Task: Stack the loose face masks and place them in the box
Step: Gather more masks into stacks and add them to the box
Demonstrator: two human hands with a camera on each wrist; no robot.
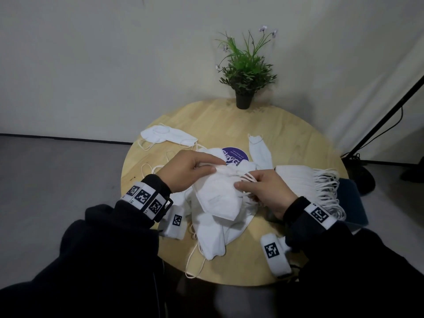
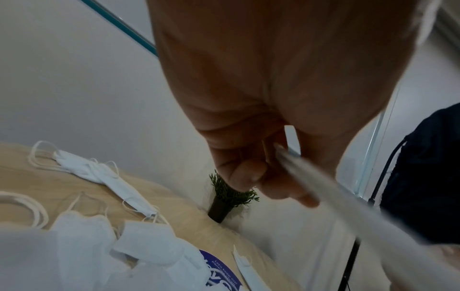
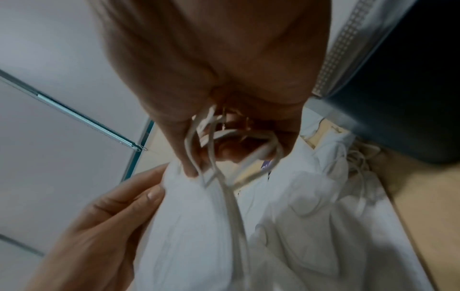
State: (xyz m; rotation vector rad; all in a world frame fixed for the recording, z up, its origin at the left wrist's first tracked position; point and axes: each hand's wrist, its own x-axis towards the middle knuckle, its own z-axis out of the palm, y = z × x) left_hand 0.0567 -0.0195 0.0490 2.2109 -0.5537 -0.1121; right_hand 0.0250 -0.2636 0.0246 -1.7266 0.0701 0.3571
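Observation:
A white folded face mask (image 1: 218,198) is held just above the table's middle by both hands. My left hand (image 1: 218,165) pinches its top edge between thumb and fingers; in the left wrist view the left hand (image 2: 273,177) grips the blurred mask edge (image 2: 336,196). My right hand (image 1: 244,180) grips the mask's right side with its ear loops (image 3: 224,149) caught in the curled fingers. A neat stack of masks (image 1: 298,182) lies to the right. The dark blue box (image 1: 351,203) sits beyond it, partly hidden by loops. Loose masks (image 1: 213,237) are heaped under the held one.
Two more loose masks lie farther back, one at the left (image 1: 167,135) and one at the right (image 1: 259,150). A purple round sticker (image 1: 235,154) shows on the round wooden table (image 1: 286,125). A potted plant (image 1: 244,72) stands at the far edge. A black stand (image 1: 378,125) leans at the right.

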